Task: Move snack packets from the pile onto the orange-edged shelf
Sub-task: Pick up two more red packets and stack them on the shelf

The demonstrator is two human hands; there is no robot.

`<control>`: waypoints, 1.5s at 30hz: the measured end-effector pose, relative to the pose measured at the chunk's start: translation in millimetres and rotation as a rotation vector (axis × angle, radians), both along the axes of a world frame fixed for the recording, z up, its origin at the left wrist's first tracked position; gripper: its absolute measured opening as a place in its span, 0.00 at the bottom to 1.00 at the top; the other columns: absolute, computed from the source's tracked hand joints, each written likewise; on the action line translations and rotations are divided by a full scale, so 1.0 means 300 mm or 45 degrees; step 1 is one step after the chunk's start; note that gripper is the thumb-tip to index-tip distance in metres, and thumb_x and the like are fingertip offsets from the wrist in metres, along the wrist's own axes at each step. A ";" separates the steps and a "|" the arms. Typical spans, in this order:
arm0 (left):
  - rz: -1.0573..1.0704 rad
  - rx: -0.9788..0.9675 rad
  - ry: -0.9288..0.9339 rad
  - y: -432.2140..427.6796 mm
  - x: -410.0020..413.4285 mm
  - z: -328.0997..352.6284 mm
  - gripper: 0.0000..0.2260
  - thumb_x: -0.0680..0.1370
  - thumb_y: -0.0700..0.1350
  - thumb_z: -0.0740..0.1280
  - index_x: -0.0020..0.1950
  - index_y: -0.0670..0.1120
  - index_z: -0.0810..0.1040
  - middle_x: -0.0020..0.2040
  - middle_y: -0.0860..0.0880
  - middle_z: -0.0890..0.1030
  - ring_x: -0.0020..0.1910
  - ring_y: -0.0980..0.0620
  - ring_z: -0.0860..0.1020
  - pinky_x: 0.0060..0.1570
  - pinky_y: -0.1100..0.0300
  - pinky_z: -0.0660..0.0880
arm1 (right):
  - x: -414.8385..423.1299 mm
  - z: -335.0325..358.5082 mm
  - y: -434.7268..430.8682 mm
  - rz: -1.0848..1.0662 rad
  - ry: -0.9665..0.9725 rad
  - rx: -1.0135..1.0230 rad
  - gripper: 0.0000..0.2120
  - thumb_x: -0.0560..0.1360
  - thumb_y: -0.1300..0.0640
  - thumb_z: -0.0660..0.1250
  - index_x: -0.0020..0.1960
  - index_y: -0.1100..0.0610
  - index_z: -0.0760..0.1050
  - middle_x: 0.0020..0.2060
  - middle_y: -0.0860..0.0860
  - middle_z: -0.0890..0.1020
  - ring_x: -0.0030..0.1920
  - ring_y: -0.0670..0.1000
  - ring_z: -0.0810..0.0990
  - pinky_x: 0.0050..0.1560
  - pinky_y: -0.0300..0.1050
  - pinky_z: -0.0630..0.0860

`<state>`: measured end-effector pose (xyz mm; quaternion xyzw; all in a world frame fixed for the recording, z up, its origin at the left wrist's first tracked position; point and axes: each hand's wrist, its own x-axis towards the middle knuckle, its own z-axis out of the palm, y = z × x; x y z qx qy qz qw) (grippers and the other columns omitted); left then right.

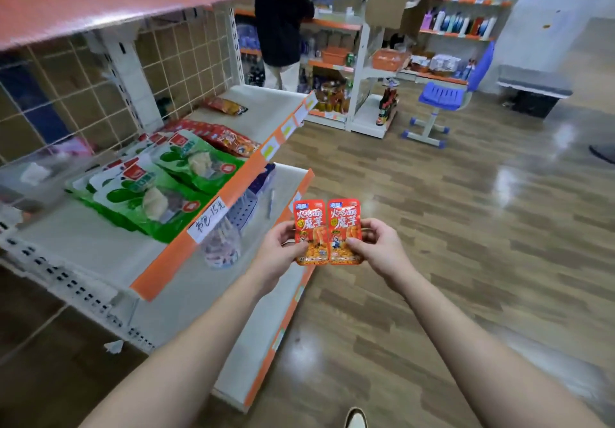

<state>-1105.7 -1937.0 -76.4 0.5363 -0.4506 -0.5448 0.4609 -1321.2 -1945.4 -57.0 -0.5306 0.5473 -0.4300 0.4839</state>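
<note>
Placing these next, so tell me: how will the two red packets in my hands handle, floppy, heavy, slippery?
Probably light: left hand and right hand pinch the red packets by their side edges alone. Likely fairly stiff, since they stand upright without drooping. Their glossy film may slide on the orange-edged shelf.

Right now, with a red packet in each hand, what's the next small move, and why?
Probably swing both left onto the orange-edged shelf, on its bare patch by the green packets: left hand and right hand each pinch one of the red packets, held off the shelf.
</note>
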 end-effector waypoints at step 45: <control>1.145 -0.079 -0.829 -1.010 0.420 0.398 0.28 0.72 0.43 0.77 0.70 0.53 0.72 0.58 0.61 0.77 0.57 0.67 0.74 0.60 0.62 0.74 | 0.834 0.218 -1.643 1.332 0.040 -0.349 0.15 0.72 0.68 0.71 0.49 0.49 0.79 0.44 0.46 0.86 0.45 0.45 0.85 0.43 0.40 0.80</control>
